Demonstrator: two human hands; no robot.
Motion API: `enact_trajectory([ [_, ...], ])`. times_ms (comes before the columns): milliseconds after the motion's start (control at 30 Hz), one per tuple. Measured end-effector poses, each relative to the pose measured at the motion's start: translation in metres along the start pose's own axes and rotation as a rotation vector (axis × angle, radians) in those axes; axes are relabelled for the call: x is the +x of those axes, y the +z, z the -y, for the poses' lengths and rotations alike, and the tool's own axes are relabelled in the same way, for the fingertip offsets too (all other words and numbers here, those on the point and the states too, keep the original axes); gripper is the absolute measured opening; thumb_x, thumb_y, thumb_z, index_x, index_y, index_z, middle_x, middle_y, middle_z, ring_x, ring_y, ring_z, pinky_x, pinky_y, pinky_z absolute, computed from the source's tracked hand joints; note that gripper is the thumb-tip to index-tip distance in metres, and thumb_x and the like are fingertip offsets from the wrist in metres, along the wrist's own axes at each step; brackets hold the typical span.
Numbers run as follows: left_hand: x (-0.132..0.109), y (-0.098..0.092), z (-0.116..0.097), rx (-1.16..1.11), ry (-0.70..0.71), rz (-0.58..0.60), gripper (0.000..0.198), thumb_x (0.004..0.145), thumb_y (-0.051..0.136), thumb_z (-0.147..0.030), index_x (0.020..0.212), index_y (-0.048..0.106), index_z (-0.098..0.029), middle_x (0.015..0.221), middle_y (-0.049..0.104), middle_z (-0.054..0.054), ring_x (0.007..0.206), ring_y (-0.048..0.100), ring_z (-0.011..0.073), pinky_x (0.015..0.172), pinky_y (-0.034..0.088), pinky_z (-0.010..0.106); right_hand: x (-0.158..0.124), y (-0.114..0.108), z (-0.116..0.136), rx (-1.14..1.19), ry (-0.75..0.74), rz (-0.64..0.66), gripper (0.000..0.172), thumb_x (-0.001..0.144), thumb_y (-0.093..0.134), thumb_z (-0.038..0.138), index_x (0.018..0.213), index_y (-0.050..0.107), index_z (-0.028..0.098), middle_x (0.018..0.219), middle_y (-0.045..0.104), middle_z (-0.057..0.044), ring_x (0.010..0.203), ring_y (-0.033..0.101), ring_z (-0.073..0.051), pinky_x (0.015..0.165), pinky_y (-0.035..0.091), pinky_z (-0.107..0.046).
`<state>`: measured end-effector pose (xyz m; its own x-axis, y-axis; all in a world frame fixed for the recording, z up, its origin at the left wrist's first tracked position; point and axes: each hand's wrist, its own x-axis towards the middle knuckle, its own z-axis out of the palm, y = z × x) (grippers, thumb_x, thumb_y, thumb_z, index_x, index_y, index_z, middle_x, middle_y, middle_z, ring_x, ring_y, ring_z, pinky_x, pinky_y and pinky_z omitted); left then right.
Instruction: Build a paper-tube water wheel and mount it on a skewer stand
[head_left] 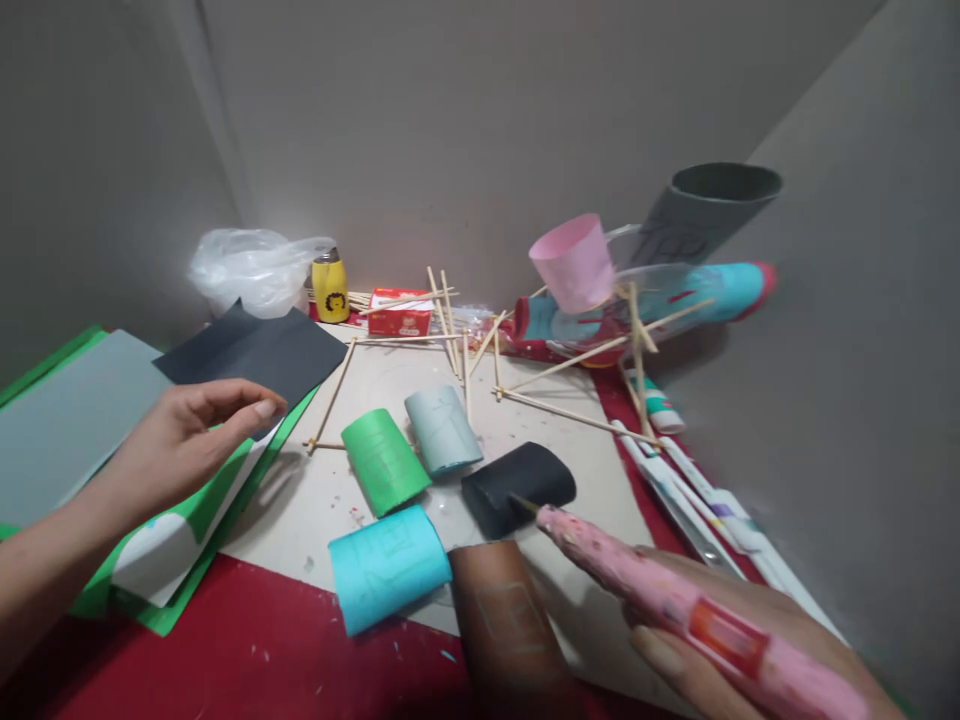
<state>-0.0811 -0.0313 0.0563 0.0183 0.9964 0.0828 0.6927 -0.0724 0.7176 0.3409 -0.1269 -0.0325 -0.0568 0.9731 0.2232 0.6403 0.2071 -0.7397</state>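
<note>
Gripping a pink glue gun (675, 595) in the right hand (780, 615), fingers curled shut around its body, nozzle tip at or just short of the near edge of the black roll (517, 487), ahead of the fingertips. Holding nothing in the left hand (187, 430): fingers loosely extended, hovering above the black sheet (262, 350) and green sheet (225, 480).

Risky, probably. Could drip hot glue onto the brown roll (506, 620) just beneath the gun, or onto the cyan roll (386, 565) beside it. Could also shove the black roll away, with nothing bracing it and the left fingers well apart. Could burn a fingertip brought near the nozzle.
</note>
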Motion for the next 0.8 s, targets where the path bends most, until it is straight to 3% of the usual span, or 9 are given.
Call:
enact_trajectory([
  [167,0.001,0.015,0.006,0.036,0.049,0.028,0.033,0.08,0.061,-0.057,0.084,0.076,-0.028,0.085,0.077,-0.001,0.081,0.068,0.0186,0.071,0.051,0.025,-0.001,-0.011,0.036,-0.073,-0.004,0.253,0.04,0.089,0.054,0.058,0.111,0.074,0.031,0.109,0.075,-0.005,0.103,0.072,-0.028,0.083,0.062,-0.03],
  [267,0.001,0.02,0.011,0.045,0.059,0.015,0.033,0.081,0.057,-0.058,0.083,0.076,-0.031,0.084,0.077,-0.002,0.078,0.069,0.0179,0.067,0.052,0.024,0.001,-0.018,0.056,-0.089,-0.001,0.299,0.037,0.092,0.051,0.054,0.11,0.074,0.03,0.109,0.075,-0.007,0.107,0.07,-0.028,0.083,0.062,-0.031],
  [400,0.0,0.023,0.013,0.04,0.011,0.061,0.035,0.08,0.06,-0.057,0.088,0.076,-0.027,0.088,0.078,0.0,0.081,0.069,0.0183,0.069,0.052,0.023,0.004,-0.021,0.066,-0.085,0.017,0.321,0.036,0.093,0.05,0.053,0.102,0.075,0.03,0.104,0.075,-0.007,0.103,0.071,-0.028,0.076,0.063,-0.029],
  [700,-0.001,0.03,0.005,-0.017,0.004,0.098,0.039,0.079,0.06,-0.058,0.084,0.075,-0.022,0.087,0.077,0.002,0.081,0.068,0.0183,0.072,0.05,0.022,0.003,-0.024,0.067,-0.077,0.073,0.288,0.027,0.089,0.058,0.048,0.099,0.077,0.031,0.09,0.077,-0.004,0.075,0.075,-0.022,0.058,0.061,-0.023],
  [800,-0.002,0.031,0.012,-0.006,0.009,0.117,0.04,0.082,0.059,-0.059,0.088,0.075,-0.023,0.09,0.077,0.001,0.082,0.068,0.0182,0.072,0.049,0.022,0.004,-0.025,0.069,-0.063,0.076,0.194,0.028,0.087,0.061,0.049,0.101,0.078,0.032,0.093,0.078,-0.003,0.077,0.076,-0.023,0.059,0.062,-0.024],
])
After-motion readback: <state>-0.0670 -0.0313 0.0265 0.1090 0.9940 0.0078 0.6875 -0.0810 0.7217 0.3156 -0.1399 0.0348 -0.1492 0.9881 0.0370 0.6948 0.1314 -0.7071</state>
